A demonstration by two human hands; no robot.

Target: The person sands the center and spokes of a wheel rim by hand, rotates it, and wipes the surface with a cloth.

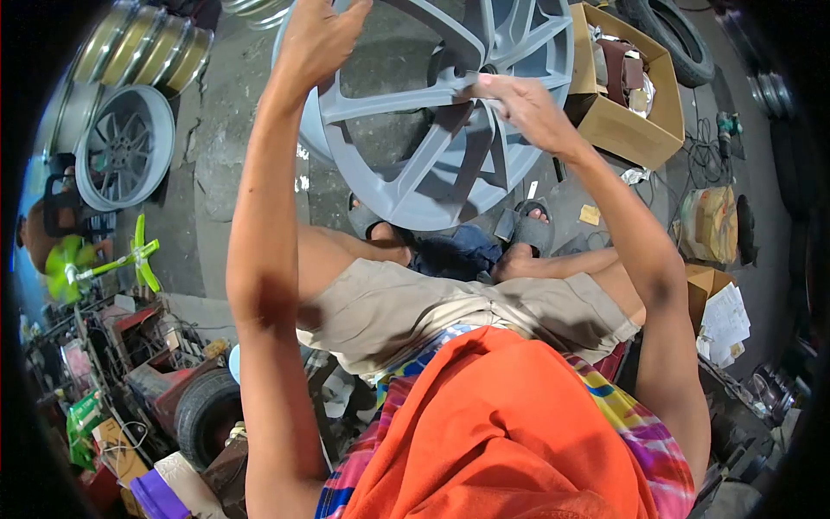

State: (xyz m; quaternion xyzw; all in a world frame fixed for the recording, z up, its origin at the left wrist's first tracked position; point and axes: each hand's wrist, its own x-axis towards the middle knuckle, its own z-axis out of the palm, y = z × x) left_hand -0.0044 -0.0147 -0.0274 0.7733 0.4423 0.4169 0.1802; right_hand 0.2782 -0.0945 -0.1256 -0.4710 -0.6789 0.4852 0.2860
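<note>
A large grey multi-spoke wheel rim (415,177) stands tilted in front of my seated body, above my sandalled feet. My left hand (324,39) is at the rim's upper left edge, its thumb raised apart; part of its fingers is hidden at the frame's top. Near the hub, my right hand (523,108) reaches over the spokes with its fingers blurred. Whether those fingers hold something small against the spoke cannot be made out.
A cardboard box (635,130) with cloth and papers stands at the upper right, beside a black tire (670,39). More rims (125,147) are at the upper left. Near the left edge are a green fan (69,268), a person (47,212) and a tire (203,415).
</note>
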